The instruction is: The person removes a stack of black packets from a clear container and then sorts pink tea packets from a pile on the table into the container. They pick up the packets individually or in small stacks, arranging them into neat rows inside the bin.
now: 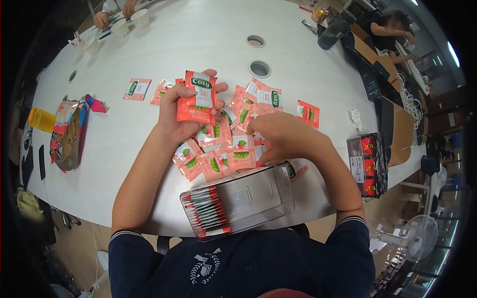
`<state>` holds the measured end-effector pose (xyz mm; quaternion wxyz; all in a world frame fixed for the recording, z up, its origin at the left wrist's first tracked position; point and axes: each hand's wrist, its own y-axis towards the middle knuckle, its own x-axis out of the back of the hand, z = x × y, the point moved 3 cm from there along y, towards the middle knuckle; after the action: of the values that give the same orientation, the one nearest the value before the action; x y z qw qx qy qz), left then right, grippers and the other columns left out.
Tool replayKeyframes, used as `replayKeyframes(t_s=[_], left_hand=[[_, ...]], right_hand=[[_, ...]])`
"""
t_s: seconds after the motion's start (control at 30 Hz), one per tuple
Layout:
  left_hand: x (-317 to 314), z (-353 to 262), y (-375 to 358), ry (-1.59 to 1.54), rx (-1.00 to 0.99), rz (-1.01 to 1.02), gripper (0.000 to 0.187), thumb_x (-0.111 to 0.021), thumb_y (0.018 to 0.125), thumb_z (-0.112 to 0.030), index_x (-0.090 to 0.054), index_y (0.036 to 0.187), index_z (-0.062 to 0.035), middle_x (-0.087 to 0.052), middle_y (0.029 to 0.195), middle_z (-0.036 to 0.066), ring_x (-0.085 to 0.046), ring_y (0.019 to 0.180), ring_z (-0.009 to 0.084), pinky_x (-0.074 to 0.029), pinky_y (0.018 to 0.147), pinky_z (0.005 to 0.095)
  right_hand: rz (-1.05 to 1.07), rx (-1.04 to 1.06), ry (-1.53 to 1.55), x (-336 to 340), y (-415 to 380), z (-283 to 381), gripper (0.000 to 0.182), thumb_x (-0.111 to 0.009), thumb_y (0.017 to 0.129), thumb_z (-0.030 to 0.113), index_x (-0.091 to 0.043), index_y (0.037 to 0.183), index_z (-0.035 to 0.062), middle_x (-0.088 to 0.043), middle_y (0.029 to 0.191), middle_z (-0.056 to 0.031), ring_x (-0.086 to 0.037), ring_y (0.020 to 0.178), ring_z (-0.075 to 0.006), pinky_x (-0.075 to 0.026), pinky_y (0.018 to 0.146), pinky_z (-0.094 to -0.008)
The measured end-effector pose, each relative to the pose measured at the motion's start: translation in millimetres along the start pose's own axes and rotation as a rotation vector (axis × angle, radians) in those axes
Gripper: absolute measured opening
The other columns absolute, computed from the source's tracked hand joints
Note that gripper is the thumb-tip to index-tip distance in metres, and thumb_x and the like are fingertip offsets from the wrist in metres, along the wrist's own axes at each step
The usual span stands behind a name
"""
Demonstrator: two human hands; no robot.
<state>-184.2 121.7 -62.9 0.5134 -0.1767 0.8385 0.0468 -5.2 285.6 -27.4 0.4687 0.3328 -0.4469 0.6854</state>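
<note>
My left hand [173,108] holds up several red Cozy sachets [200,99] together, thumb on the front and fingers behind. Below and around it lies a loose pile of matching sachets [241,151] with green pictures on them. My right hand [288,131] is lowered over the right side of this pile, thumb and index finger apart around a sachet. Its other fingertips are hidden. Close to my body stands a clear plastic box [256,201], tilted on the table edge, with a row of sachets [202,208] standing packed in its left end.
At left lie an opened snack bag [69,134] and a yellow cup [40,119]. Right of my arm is a black rack of red packets [368,166], with cardboard boxes [397,131] behind. Paper cups [120,28] and another person's hands [102,20] are at the far left.
</note>
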Motion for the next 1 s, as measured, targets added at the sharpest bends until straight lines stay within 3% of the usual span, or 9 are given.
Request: replayKeyframes(t_s=[0.27,0.37,0.5,0.63,0.73,0.77,0.87,0.93,1.0], left_hand=[[-11.6,-2.6,-0.4,-0.031,-0.016,0.031,0.068,-0.063,0.089,-0.025,-0.043,0.151,-0.0068,-0.059,0.137,0.025,-0.065,0.093,0.0349,-0.056,0.077,0.0434],[-11.4,-4.5,2.6,0.003,-0.053,0.067,0.068,-0.063,0.09,-0.026,-0.043,0.152,-0.0065,-0.059,0.138,0.025,-0.064,0.093,0.0348,-0.056,0.076,0.0426],[-19.5,-4.9,4.4,0.191,-0.163,0.188,0.066,-0.066,0.089,-0.027,-0.044,0.148,-0.0057,-0.061,0.13,0.021,-0.065,0.092,0.0311,-0.056,0.077,0.0401],[-36.3,7.3,-4.5,0.418,-0.17,0.181,0.065,-0.07,0.089,-0.026,-0.045,0.145,-0.0049,-0.063,0.118,0.013,-0.066,0.086,0.0222,-0.056,0.078,0.035],[-61.4,19.1,-13.5,0.558,-0.162,0.156,0.064,-0.077,0.089,-0.022,-0.047,0.143,-0.0045,-0.065,0.116,0.008,-0.067,0.092,0.0131,-0.057,0.081,0.0295],[-69.4,20.4,-15.8,0.647,-0.164,0.094,0.063,-0.078,0.089,-0.022,-0.048,0.142,-0.0037,-0.065,0.116,0.008,-0.067,0.094,0.0131,-0.057,0.082,0.0297],[-60.5,23.0,-15.8,0.579,-0.038,-0.031,0.048,-0.072,0.089,-0.012,-0.057,0.133,0.0006,-0.07,0.11,0.012,-0.07,0.095,0.0195,-0.059,0.085,0.0352],[-59.9,20.9,-16.1,0.352,0.014,-0.082,0.038,-0.069,0.086,-0.008,-0.063,0.122,0.0019,-0.071,0.106,0.015,-0.071,0.094,0.0221,-0.06,0.083,0.0356],[-43.8,14.8,-11.3,0.278,-0.008,-0.082,0.044,-0.064,0.082,-0.005,-0.06,0.125,0.003,-0.07,0.104,0.016,-0.07,0.091,0.0253,-0.059,0.084,0.0387]], right_hand=[[-0.285,0.125,0.151,-13.7,2.4,-10.2,0.032,-0.086,0.073,0.01,-0.06,0.092,0.0057,-0.064,0.092,-0.0079,-0.067,0.09,-0.03,-0.051,0.075,-0.0414],[-0.054,-0.112,0.391,20.0,-4.4,-8.3,0.028,-0.084,0.082,0.015,-0.066,0.096,-0.0014,-0.07,0.087,-0.009,-0.071,0.081,-0.0248,-0.056,0.071,-0.0375],[-0.216,-0.167,0.946,47.0,-15.6,-9.0,0.035,-0.084,0.087,0.016,-0.071,0.112,-0.0052,-0.077,0.089,-0.01,-0.073,0.071,-0.0139,-0.058,0.062,-0.0259],[-0.239,-0.176,1.145,44.7,-4.3,10.5,0.029,-0.084,0.089,0.022,-0.075,0.103,-0.0022,-0.074,0.079,-0.0063,-0.07,0.061,-0.0137,-0.056,0.055,-0.0276],[-0.192,-0.199,0.951,50.6,7.4,27.6,0.027,-0.086,0.087,0.022,-0.072,0.094,0.0005,-0.069,0.068,-0.0047,-0.068,0.055,-0.0124,-0.053,0.048,-0.0247],[-0.214,-0.22,0.889,47.9,10.4,24.2,0.033,-0.088,0.083,0.029,-0.07,0.081,0.0017,-0.064,0.059,-0.0011,-0.065,0.054,-0.0105,-0.05,0.05,-0.0237],[-0.482,-0.224,0.183,57.3,9.5,23.2,0.038,-0.093,0.077,0.032,-0.069,0.077,0.0021,-0.064,0.059,0.0017,-0.06,0.053,-0.007,-0.045,0.052,-0.0216],[-0.437,-0.189,0.419,58.8,-3.1,12.7,0.036,-0.092,0.078,0.032,-0.072,0.082,0.0024,-0.063,0.058,0.0011,-0.057,0.053,-0.0066,-0.044,0.052,-0.0221],[-0.379,-0.147,0.649,63.6,-22.9,-2.8,0.035,-0.092,0.08,0.032,-0.074,0.087,0.0027,-0.062,0.058,0.0005,-0.055,0.052,-0.0061,-0.042,0.053,-0.0226]])
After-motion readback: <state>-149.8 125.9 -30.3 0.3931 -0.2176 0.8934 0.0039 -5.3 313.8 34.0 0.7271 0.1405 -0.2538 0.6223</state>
